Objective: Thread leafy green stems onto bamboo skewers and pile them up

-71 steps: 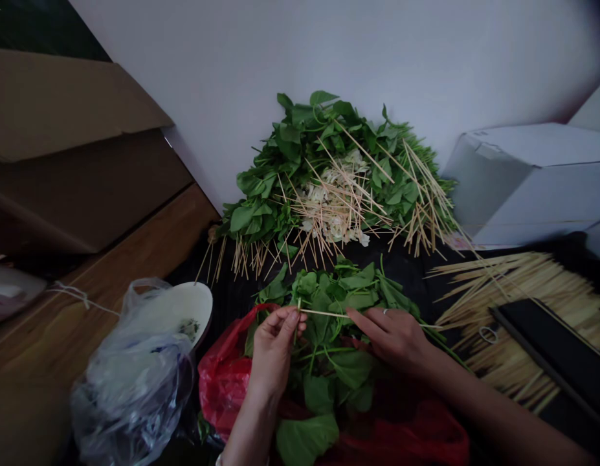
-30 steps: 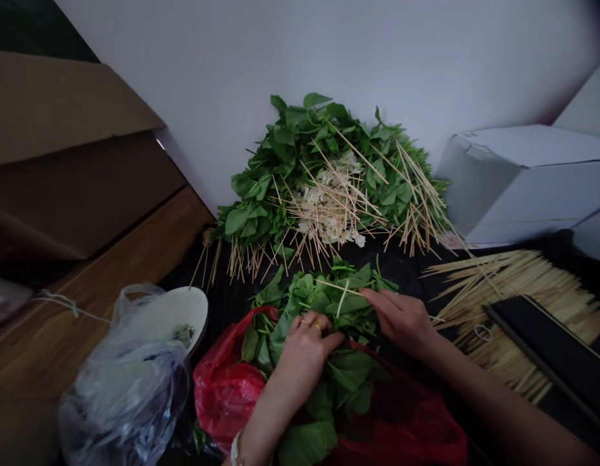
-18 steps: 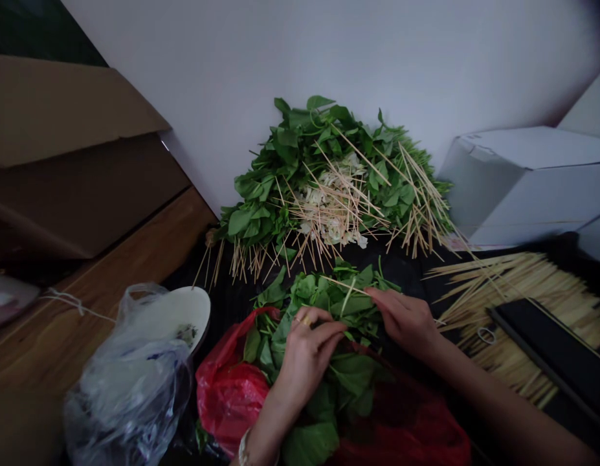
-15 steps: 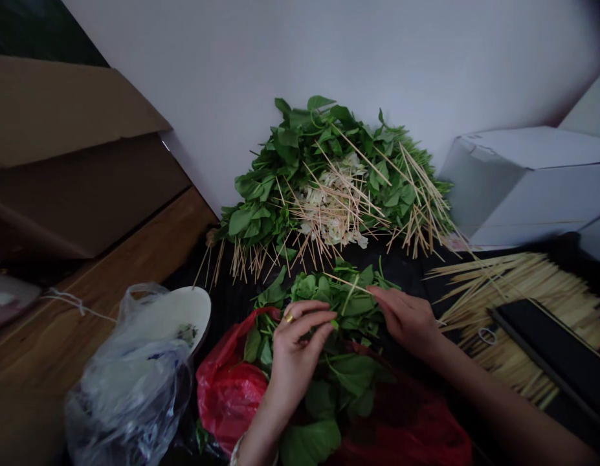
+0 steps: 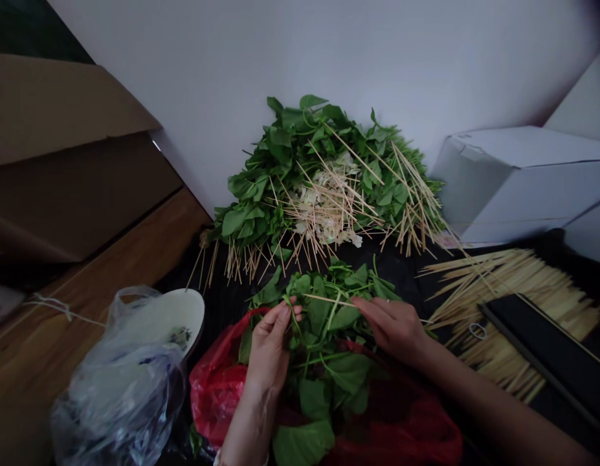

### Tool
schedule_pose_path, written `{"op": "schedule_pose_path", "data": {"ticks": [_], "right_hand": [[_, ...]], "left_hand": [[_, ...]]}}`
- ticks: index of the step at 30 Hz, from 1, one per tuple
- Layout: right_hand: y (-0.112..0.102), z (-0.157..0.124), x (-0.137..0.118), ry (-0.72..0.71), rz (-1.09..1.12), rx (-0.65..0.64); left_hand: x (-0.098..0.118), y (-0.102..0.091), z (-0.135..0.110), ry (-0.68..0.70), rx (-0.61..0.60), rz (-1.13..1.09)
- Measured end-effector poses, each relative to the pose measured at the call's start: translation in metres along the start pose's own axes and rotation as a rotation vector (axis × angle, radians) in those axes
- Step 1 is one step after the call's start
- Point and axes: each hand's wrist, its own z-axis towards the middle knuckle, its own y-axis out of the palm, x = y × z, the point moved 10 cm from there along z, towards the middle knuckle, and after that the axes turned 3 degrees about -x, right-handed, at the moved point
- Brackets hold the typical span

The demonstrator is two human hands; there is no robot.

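Note:
A thin wooden skewer (image 5: 323, 298) is pinched in my right hand (image 5: 394, 323), its tip pointing left over the greens. A pale green stem crosses it close to my fingers. My left hand (image 5: 273, 340) is closed, thumb against fingers, on a leafy green stem (image 5: 294, 314) just left of the skewer tip. Beneath both hands, loose leafy greens (image 5: 348, 375) spill from a red plastic bag (image 5: 222, 395). Behind them lies a big heap of skewered greens (image 5: 280, 149), with skewered pale white pieces (image 5: 323, 194) in its middle.
Many bare skewers (image 5: 523, 291) lie on the right, under a dark phone-like slab (image 5: 547, 349). On the left are a white bowl (image 5: 193, 310) and a clear plastic bag (image 5: 120, 395). A cardboard box (image 5: 71, 194) and a white box (image 5: 527, 181) flank the heap against the wall.
My left hand has moved slightly left and closed on a leafy stem. My right hand has shifted a little left with the skewer. The whole view has slid slightly left.

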Motion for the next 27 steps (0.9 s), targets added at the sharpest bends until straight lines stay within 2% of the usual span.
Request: {"op": "schedule_pose_path", "data": {"ticks": [6,13,27], "right_hand": [[0.008,-0.004,-0.008,-0.036,-0.025,-0.058],[0.008,-0.001,-0.014,-0.087,-0.079,-0.075],[0.012,-0.004,-0.013,-0.082,-0.09,-0.093]], "left_hand": [[-0.001,0.002,0.001,0.014,-0.027,0.02],[0.002,0.002,0.0,0.05,-0.024,0.038],[0.001,-0.005,0.001,0.056,0.02,0.057]]}}
